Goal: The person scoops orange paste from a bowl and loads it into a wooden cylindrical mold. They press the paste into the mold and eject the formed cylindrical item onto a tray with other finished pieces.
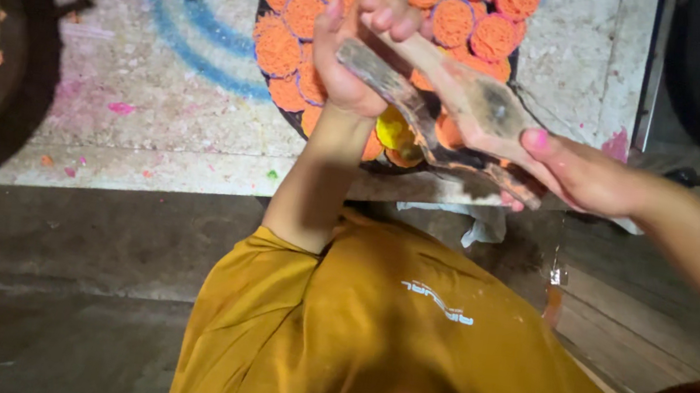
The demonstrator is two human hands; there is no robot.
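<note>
The left hand point(351, 52) is closed around the upper end of a hinged wooden press mould point(447, 111), fingers curled over the top arm. The right hand point(585, 173) is clamped on the lower end, at 4 o'clock from the left hand. The mould's two arms stand apart, and a yellow lump point(397, 132) shows just beneath them. Directly behind, at 12 o'clock, a dark round tray point(261, 33) carries rows of orange ridged discs point(279, 46). The tray rests on a speckled stone slab point(158, 104).
</note>
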